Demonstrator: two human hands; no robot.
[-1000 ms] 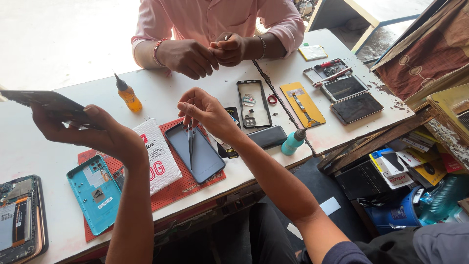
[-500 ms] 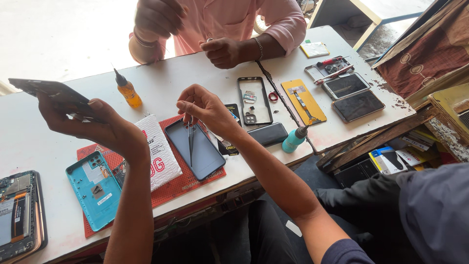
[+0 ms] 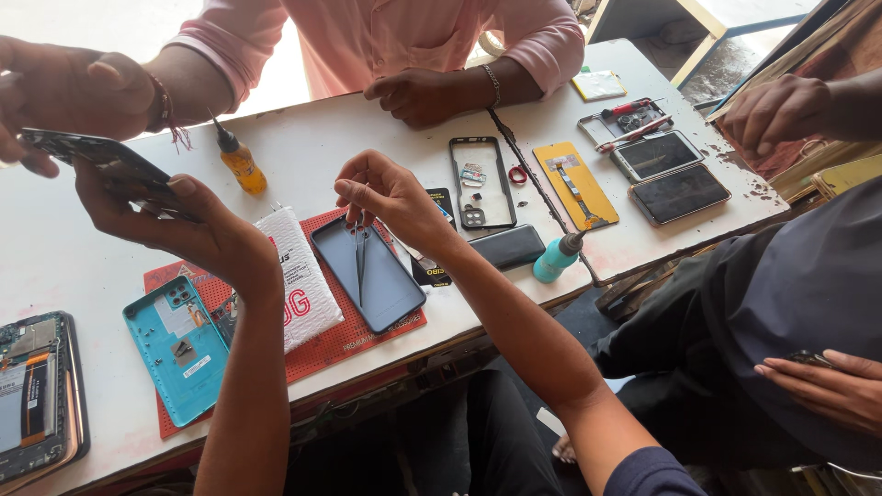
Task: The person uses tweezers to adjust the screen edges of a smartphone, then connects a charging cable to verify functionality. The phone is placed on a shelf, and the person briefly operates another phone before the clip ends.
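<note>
My left hand (image 3: 175, 220) is raised over the table and holds a dark phone part (image 3: 101, 161) by its near end. A hand (image 3: 64, 92) of the person in the pink shirt across the table grips the far end of the same part. My right hand (image 3: 390, 193) pinches a pair of tweezers (image 3: 360, 253), whose tips hang down over a dark blue phone back cover (image 3: 367, 273). That cover lies on a red work mat (image 3: 358, 340). A teal phone frame (image 3: 179, 349) lies on the mat's left side.
On the white table (image 3: 303, 165) stand an orange dropper bottle (image 3: 237, 158), a teal bottle (image 3: 556, 257), a black phone frame (image 3: 482, 184), a yellow pad (image 3: 574, 184), two phones (image 3: 666, 174), a white packet (image 3: 299, 280) and an opened phone (image 3: 37, 395). Another person sits at the right (image 3: 808, 294).
The person in pink has reached a hand over and taken hold of the part that my left hand holds up. A person in dark clothes has come in at the right.
</note>
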